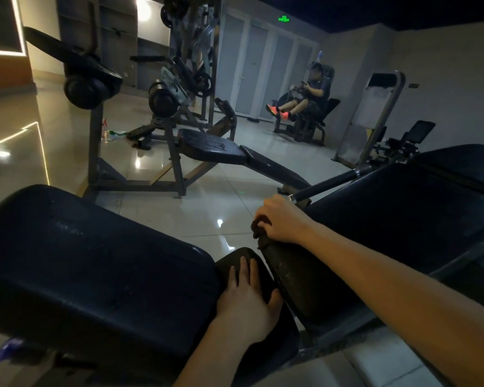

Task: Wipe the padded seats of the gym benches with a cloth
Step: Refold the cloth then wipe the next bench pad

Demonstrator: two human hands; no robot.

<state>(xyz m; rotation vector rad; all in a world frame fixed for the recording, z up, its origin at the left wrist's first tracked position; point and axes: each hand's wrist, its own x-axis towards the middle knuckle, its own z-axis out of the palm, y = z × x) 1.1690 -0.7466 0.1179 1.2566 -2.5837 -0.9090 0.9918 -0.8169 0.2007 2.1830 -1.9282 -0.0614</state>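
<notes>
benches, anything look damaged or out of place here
The narrow pad under the right hand is scuffed brown and worn. The far bench seat looks cracked, and bottles are left on the floor.

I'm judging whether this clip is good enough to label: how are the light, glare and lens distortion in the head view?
Head view: dim overall, the black pad nearly detailless; hard glare spots on the glossy floor tiles; the LED strip blown out; wide-angle bending at the edges; the left hand fairly sharp, but the dark wad that the right hand grips is unreadable.
</notes>
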